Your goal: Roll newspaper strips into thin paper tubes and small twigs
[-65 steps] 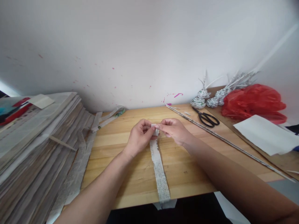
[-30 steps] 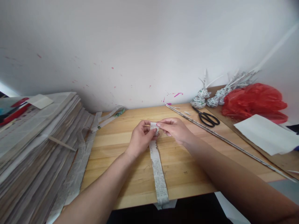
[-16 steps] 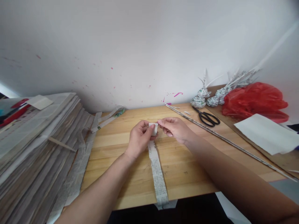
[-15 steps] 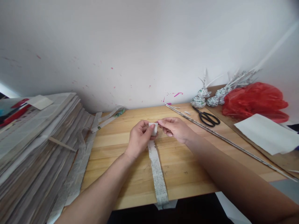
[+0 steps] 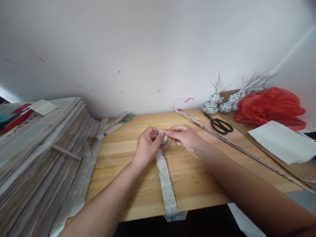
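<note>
A long printed newspaper strip (image 5: 167, 186) runs from the table's front edge up to my two hands at mid-table. My left hand (image 5: 148, 142) is closed on its far end, thumb pressed against the pale paper. At the upper corner of that end, my right hand (image 5: 184, 136) pinches with thumb and forefinger, its fingertips touching my left thumb. The strip's far end looks bent up between the fingers; how it is folded there is partly hidden.
A tall stack of newspapers (image 5: 44, 154) fills the left side, with loose paper strips (image 5: 116, 125) beside it. To the right lie black scissors (image 5: 221, 125), thin rolled paper sticks (image 5: 237, 148), woven paper pieces (image 5: 211, 103), a red plastic bag (image 5: 270, 107) and a white sheet (image 5: 283, 141).
My right hand has shifted slightly left, its fingertips now meeting the left thumb. Less of the white paper end shows between the fingers. Everything else stays in place.
</note>
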A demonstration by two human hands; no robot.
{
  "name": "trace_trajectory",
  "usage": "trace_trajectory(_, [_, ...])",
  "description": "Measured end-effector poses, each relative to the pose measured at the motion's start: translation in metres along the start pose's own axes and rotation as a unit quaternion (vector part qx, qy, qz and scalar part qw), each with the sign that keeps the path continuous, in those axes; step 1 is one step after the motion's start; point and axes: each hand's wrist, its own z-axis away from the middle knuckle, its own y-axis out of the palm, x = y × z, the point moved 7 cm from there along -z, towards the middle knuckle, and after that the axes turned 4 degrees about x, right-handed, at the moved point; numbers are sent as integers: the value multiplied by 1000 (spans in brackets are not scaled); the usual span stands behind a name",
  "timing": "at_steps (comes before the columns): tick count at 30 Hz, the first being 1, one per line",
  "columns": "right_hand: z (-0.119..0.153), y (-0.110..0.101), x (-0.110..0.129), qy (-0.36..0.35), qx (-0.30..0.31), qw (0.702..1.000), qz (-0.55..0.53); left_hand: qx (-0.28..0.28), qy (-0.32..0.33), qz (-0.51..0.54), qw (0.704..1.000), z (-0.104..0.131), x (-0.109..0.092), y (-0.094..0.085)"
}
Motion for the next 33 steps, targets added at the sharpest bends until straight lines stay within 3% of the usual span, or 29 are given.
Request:
trace_trajectory(18, [-1,-4,-3,-25,-54,998,35,20,19,-45,999,1,0,2])
trace_trajectory(26, [-3,-2,-6,0,60,998,-34,5,-9,30,999,-2,0,-2])
trace_trajectory(33, [-5,-2,-9,-2,60,997,-43,6,-18,41,999,-2,0,-2])
